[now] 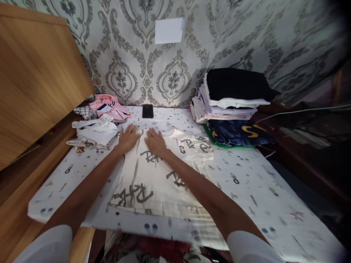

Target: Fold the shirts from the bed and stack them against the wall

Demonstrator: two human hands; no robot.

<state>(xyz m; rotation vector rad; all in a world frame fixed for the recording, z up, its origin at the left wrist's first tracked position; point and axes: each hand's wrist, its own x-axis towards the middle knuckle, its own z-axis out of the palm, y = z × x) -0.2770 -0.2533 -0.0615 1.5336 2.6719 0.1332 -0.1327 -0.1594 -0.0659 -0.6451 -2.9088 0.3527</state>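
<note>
A cream T-shirt with dark brush-style lettering lies spread on the cloth-covered table, its collar toward the wall. My left hand rests on the shirt's upper left edge, fingers stretched forward. Just right of it, my right hand lies flat on the fabric left of the collar, fingers extended. Neither hand grips anything that I can see. My right forearm crosses over the shirt and hides part of its lettering. The shirt's left side is folded inward or straight; I cannot tell which.
Folded clothes stand stacked at the back right, a black garment on top and a navy one low down. Pink clothing and white clothing lie at the left. A black phone-like object sits near the wall. A wooden cabinet borders the left.
</note>
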